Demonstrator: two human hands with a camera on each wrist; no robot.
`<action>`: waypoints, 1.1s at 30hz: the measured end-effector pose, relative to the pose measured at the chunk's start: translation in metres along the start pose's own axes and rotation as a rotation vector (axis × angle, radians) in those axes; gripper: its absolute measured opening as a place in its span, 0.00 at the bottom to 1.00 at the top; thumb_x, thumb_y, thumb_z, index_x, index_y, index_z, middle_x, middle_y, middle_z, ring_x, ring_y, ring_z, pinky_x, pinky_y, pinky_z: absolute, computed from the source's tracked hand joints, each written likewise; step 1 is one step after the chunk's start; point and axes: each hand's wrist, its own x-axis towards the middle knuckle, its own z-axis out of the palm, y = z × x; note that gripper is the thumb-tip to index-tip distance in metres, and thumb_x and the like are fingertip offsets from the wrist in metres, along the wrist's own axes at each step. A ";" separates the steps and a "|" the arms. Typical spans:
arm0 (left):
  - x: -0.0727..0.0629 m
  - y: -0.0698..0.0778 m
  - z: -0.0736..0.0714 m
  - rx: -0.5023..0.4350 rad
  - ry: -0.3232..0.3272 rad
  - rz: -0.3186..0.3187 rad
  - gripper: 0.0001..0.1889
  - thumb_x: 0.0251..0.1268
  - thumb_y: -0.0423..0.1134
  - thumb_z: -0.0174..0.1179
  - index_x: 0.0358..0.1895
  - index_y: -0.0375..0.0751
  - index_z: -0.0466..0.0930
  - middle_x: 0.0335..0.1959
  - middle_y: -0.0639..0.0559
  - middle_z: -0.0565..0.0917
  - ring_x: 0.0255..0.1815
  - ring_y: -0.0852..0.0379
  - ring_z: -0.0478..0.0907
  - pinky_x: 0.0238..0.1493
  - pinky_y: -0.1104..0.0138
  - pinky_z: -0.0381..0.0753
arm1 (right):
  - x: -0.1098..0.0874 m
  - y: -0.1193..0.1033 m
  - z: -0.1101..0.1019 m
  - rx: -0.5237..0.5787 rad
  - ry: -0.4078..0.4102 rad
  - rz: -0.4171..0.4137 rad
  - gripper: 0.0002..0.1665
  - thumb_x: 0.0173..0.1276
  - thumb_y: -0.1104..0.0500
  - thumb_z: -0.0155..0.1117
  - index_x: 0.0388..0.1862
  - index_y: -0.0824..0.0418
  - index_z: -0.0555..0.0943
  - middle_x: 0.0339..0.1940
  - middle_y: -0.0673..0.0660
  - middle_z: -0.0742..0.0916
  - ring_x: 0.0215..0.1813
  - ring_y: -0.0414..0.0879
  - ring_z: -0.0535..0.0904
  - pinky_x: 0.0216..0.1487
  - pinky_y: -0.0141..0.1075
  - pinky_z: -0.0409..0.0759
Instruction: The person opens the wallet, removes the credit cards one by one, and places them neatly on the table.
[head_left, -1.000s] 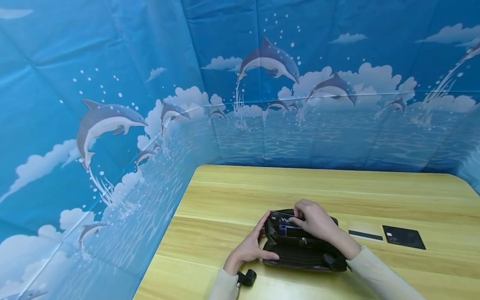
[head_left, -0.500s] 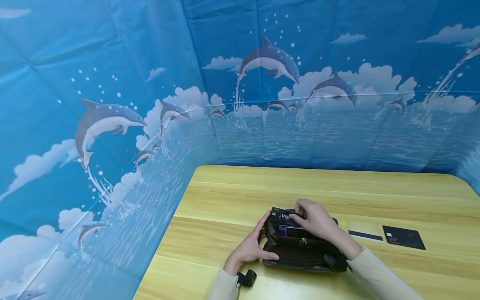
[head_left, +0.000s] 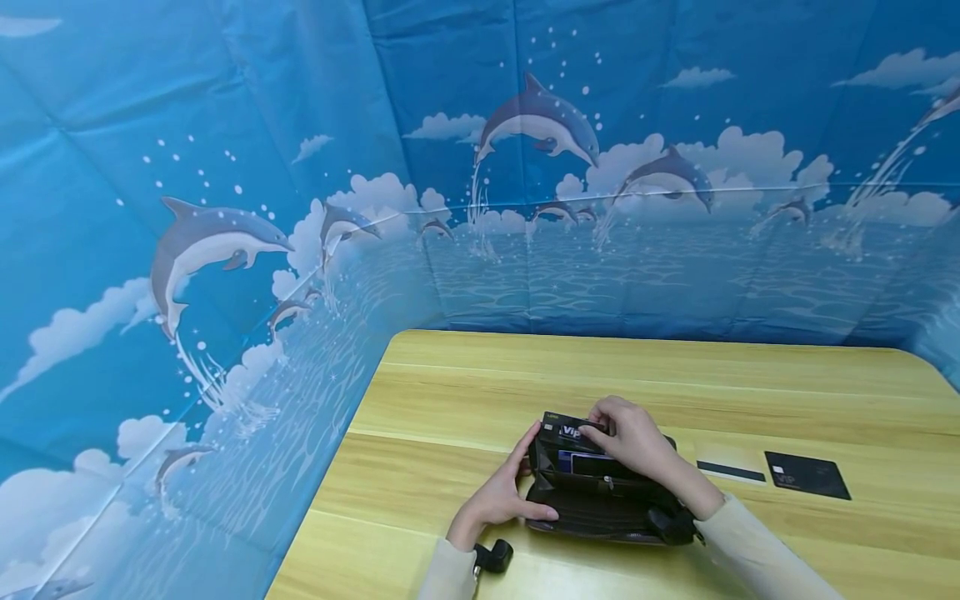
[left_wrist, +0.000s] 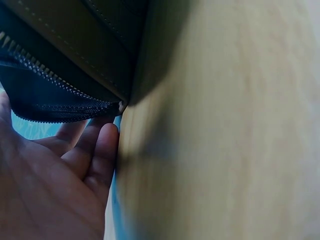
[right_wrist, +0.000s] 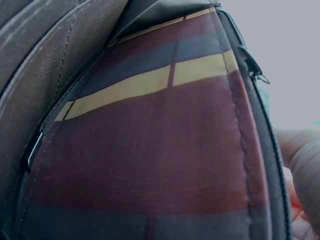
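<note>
A dark zip wallet (head_left: 592,508) lies unzipped on the wooden table in the head view, its slots and a middle zipped pocket showing. My left hand (head_left: 497,495) grips its left end, thumb at the front and fingers behind; in the left wrist view the fingers (left_wrist: 102,155) curl by the zip's corner. My right hand (head_left: 634,440) pinches a black VIP card (head_left: 553,428) that sticks up from the rear slots. A blue-edged card (head_left: 565,461) sits in a slot below it. The right wrist view shows the wallet's plaid dark-red panel (right_wrist: 150,155), with part of the right hand at the edge.
To the wallet's right, a pale card with a dark stripe (head_left: 731,471) and another black VIP card (head_left: 808,474) lie flat on the table (head_left: 465,392). A blue dolphin-print sheet (head_left: 570,275) hangs behind and along the left. A black wrist device (head_left: 495,556) sits at the left wrist.
My right hand has lifted the black VIP card a little higher out of the wallet, so more of its face shows. The left hand stays in place.
</note>
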 end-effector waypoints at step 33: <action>0.000 0.002 -0.001 -0.005 -0.014 -0.021 0.59 0.48 0.31 0.73 0.77 0.47 0.36 0.68 0.42 0.62 0.61 0.52 0.67 0.63 0.51 0.62 | -0.003 0.009 -0.011 0.269 -0.034 0.274 0.11 0.61 0.50 0.70 0.30 0.56 0.81 0.19 0.48 0.76 0.22 0.43 0.69 0.24 0.34 0.68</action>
